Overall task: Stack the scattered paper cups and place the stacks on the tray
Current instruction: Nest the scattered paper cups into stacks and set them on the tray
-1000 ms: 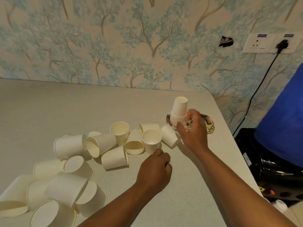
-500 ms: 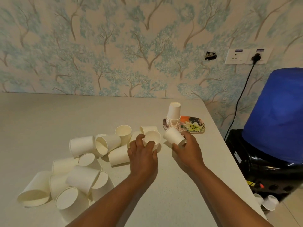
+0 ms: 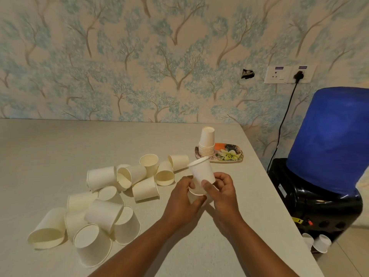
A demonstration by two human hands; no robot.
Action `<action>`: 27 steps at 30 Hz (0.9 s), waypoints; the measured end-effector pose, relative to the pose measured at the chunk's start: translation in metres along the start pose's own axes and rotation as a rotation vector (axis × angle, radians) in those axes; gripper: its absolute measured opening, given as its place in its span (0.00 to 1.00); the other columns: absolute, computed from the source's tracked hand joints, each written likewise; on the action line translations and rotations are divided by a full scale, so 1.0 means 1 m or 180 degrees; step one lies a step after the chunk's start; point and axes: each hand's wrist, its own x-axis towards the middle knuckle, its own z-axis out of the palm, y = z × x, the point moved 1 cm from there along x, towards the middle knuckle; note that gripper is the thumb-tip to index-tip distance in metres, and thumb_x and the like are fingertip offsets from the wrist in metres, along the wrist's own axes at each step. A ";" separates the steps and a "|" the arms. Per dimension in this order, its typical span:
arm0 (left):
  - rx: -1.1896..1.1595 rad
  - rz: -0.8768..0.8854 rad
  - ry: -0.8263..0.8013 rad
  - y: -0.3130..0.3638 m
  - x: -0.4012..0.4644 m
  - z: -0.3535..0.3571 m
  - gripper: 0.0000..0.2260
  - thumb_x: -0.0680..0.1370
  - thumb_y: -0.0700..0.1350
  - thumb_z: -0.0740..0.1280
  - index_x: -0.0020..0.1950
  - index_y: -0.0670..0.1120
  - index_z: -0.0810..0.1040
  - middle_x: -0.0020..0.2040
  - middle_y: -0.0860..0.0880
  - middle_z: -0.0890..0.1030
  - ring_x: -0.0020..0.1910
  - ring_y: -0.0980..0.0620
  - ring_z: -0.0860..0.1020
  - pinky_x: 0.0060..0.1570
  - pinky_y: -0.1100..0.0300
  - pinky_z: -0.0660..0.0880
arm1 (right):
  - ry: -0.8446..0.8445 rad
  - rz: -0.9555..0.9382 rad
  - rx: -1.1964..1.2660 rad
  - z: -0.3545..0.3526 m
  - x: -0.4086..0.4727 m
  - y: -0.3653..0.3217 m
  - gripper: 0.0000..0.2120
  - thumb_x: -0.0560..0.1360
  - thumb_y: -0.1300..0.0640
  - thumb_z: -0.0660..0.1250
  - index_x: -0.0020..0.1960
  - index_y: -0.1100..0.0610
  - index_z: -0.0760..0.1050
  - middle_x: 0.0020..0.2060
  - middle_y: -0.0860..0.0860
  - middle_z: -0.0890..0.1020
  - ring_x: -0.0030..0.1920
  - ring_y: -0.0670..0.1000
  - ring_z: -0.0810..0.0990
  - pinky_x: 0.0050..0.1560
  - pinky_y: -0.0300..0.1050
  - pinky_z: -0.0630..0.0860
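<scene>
- Pinching an upright white paper cup (image 3: 202, 171) in my right hand (image 3: 221, 188), I angle its base at a second cup (image 3: 196, 193) gripped in my left hand (image 3: 182, 198), so they nest.
- Finished upside-down cup stack (image 3: 206, 144) stands on the floral tray (image 3: 229, 155); loose white cups (image 3: 103, 196) lie scattered left on the table (image 3: 79, 140).

Cup stack (image 3: 207, 143) crowds tray (image 3: 229, 159) left (right half bare).

We see two bare forearms reaching in from the lower edge, with no sleeve, watch, bracelet or glove on either one. Our left hand (image 3: 184, 198) and right hand (image 3: 220, 191) carry no rings that we can make out, and the fingernails that show look short and unpainted.
</scene>
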 end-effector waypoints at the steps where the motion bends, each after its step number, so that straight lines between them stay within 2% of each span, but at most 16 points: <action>1: -0.0158 -0.0066 -0.0022 0.002 -0.002 -0.001 0.23 0.72 0.55 0.76 0.56 0.60 0.64 0.60 0.59 0.77 0.55 0.59 0.78 0.45 0.72 0.76 | -0.0044 -0.0034 -0.0037 0.000 -0.003 0.003 0.24 0.68 0.48 0.81 0.60 0.42 0.75 0.57 0.47 0.84 0.55 0.52 0.86 0.50 0.55 0.85; 3: -0.0343 -0.0126 -0.0058 0.005 -0.002 -0.003 0.34 0.70 0.57 0.78 0.65 0.64 0.58 0.64 0.61 0.73 0.58 0.59 0.77 0.47 0.74 0.73 | -0.0106 -0.0109 -0.0143 0.001 -0.007 0.006 0.23 0.73 0.54 0.79 0.63 0.40 0.75 0.59 0.42 0.84 0.58 0.49 0.84 0.51 0.51 0.84; 6: -0.0424 -0.0113 -0.0123 0.006 0.000 -0.004 0.48 0.68 0.59 0.79 0.74 0.69 0.46 0.66 0.63 0.67 0.63 0.59 0.72 0.60 0.63 0.73 | -0.0279 -0.0057 -0.0200 0.000 -0.010 0.010 0.25 0.76 0.59 0.75 0.66 0.39 0.74 0.61 0.41 0.83 0.62 0.47 0.82 0.52 0.44 0.83; 9: -0.0286 -0.0044 -0.0169 0.005 0.001 -0.004 0.52 0.67 0.60 0.79 0.75 0.72 0.42 0.70 0.63 0.65 0.68 0.57 0.69 0.68 0.53 0.70 | -0.0372 -0.0069 -0.0424 -0.003 -0.012 0.011 0.30 0.75 0.58 0.76 0.72 0.42 0.69 0.65 0.43 0.79 0.65 0.48 0.79 0.55 0.42 0.82; 11: -0.0218 -0.0021 -0.0226 0.004 0.001 -0.004 0.52 0.66 0.61 0.78 0.77 0.70 0.44 0.75 0.58 0.64 0.72 0.55 0.68 0.70 0.51 0.69 | -0.0415 -0.0108 -0.0526 -0.005 -0.015 0.009 0.38 0.73 0.52 0.77 0.76 0.40 0.63 0.67 0.40 0.77 0.66 0.46 0.77 0.56 0.41 0.82; 13: -0.0003 0.0060 -0.0324 0.000 0.002 -0.006 0.48 0.67 0.60 0.78 0.78 0.66 0.50 0.78 0.56 0.62 0.74 0.55 0.65 0.71 0.53 0.67 | -0.0527 -0.0166 -0.0569 -0.005 -0.017 0.008 0.43 0.70 0.45 0.78 0.77 0.35 0.59 0.66 0.35 0.76 0.65 0.41 0.76 0.56 0.39 0.81; 14: 0.0204 0.0120 -0.0404 -0.002 0.003 -0.007 0.45 0.68 0.58 0.78 0.77 0.64 0.54 0.78 0.56 0.61 0.75 0.54 0.64 0.72 0.54 0.66 | -0.0566 -0.0187 -0.0596 -0.003 -0.018 0.008 0.42 0.70 0.44 0.79 0.76 0.32 0.59 0.65 0.31 0.76 0.65 0.39 0.76 0.54 0.38 0.81; 16: 0.0706 0.0157 -0.0666 -0.005 0.006 -0.012 0.41 0.70 0.54 0.76 0.77 0.60 0.58 0.78 0.55 0.59 0.76 0.51 0.62 0.73 0.54 0.65 | -0.0546 -0.0209 -0.0712 0.001 -0.018 0.008 0.35 0.72 0.45 0.78 0.71 0.29 0.64 0.61 0.26 0.76 0.63 0.37 0.77 0.54 0.36 0.80; 18: 0.1099 0.0134 -0.0839 -0.005 0.008 -0.017 0.39 0.71 0.49 0.74 0.78 0.58 0.59 0.79 0.54 0.57 0.77 0.48 0.59 0.75 0.48 0.63 | -0.0444 -0.0311 -0.0885 0.002 -0.018 0.009 0.30 0.73 0.50 0.78 0.67 0.31 0.68 0.59 0.24 0.77 0.62 0.35 0.76 0.54 0.33 0.79; 19: 0.1247 0.0166 -0.0776 -0.003 0.010 -0.020 0.38 0.72 0.47 0.74 0.78 0.58 0.60 0.79 0.53 0.59 0.76 0.48 0.59 0.75 0.47 0.62 | -0.0397 -0.0377 -0.0945 0.002 -0.018 0.010 0.30 0.72 0.51 0.78 0.67 0.33 0.69 0.58 0.24 0.77 0.61 0.33 0.76 0.53 0.30 0.78; 21: 0.1584 0.0293 -0.0334 0.001 0.014 -0.027 0.36 0.72 0.42 0.73 0.76 0.56 0.63 0.76 0.52 0.65 0.73 0.47 0.63 0.73 0.46 0.64 | -0.0296 -0.0443 -0.0962 0.001 -0.017 0.012 0.31 0.71 0.55 0.80 0.67 0.37 0.70 0.57 0.27 0.78 0.60 0.33 0.76 0.52 0.28 0.76; 24: 0.2315 0.0425 0.0358 -0.001 0.027 -0.040 0.27 0.73 0.42 0.70 0.72 0.49 0.68 0.69 0.48 0.72 0.64 0.45 0.69 0.64 0.48 0.69 | -0.0160 -0.0494 -0.0999 0.001 -0.017 0.013 0.31 0.71 0.57 0.80 0.66 0.39 0.70 0.58 0.31 0.77 0.59 0.31 0.75 0.48 0.27 0.76; 27: 0.2959 0.0183 0.0397 -0.008 0.042 -0.055 0.20 0.75 0.43 0.66 0.67 0.47 0.72 0.64 0.47 0.75 0.59 0.43 0.70 0.58 0.49 0.68 | -0.0139 -0.0562 -0.1090 0.004 -0.018 0.014 0.31 0.71 0.57 0.80 0.67 0.41 0.69 0.59 0.33 0.76 0.60 0.37 0.76 0.48 0.26 0.75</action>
